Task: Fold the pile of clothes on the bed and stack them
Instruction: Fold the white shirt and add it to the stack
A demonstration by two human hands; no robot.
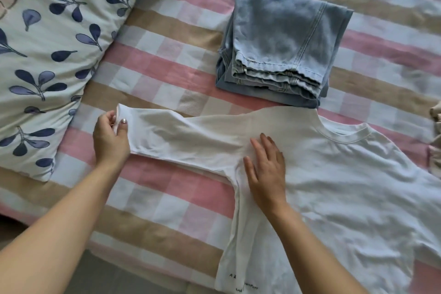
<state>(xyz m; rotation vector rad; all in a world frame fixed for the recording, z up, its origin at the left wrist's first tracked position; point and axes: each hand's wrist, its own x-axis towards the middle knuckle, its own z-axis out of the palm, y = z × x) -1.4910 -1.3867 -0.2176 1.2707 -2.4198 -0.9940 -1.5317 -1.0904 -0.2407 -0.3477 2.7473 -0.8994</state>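
White tee [346,186], lt-blue jeans [281,45], pink/tan check sheet [167,55].

The checked pink, beige and white bedspread [167,55] lies bare in a wide band between the large leaf-print pillow [47,55] at upper left and the folded light-blue denim jeans [281,38] at upper centre. It is bare again right of the jeans, toward the upper right corner. Another open patch sits at lower centre-left, below the stretched sleeve of the white cotton long-sleeved shirt [346,186], which covers the centre and lower right. No clear gap shows between jeans and shirt shoulder. A crumpled beige cloth [435,131] crowds the right edge.
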